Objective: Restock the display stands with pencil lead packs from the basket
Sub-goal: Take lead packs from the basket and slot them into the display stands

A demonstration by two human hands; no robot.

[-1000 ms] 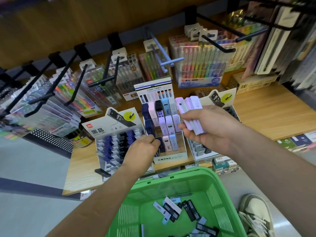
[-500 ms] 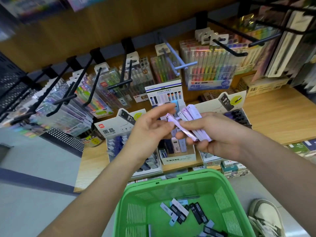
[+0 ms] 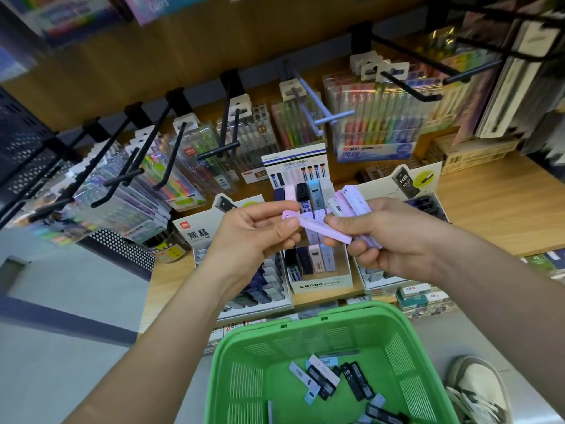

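Note:
My left hand (image 3: 256,231) pinches one end of a lilac pencil lead pack (image 3: 318,229). My right hand (image 3: 385,237) still touches that pack's other end and grips a fan of pale purple and white packs (image 3: 351,200). Both hands hover over the middle MONO display stand (image 3: 321,283), which holds upright packs in several colours. A white stand (image 3: 253,298) with dark packs sits to its left, and another HB 0.7 stand (image 3: 409,182) to its right. The green basket (image 3: 305,332) below holds several loose black and pale packs (image 3: 330,377).
Black peg hooks (image 3: 226,148) with hanging pen sets jut out above the wooden shelf (image 3: 504,206). Small boxes (image 3: 425,299) are stacked under the shelf edge. My shoe (image 3: 480,390) stands on the grey floor right of the basket.
My left hand rose from the stand's front row to the bundle in my right hand and pinched one lilac pack, drawing it out sideways. The view tilted up slightly.

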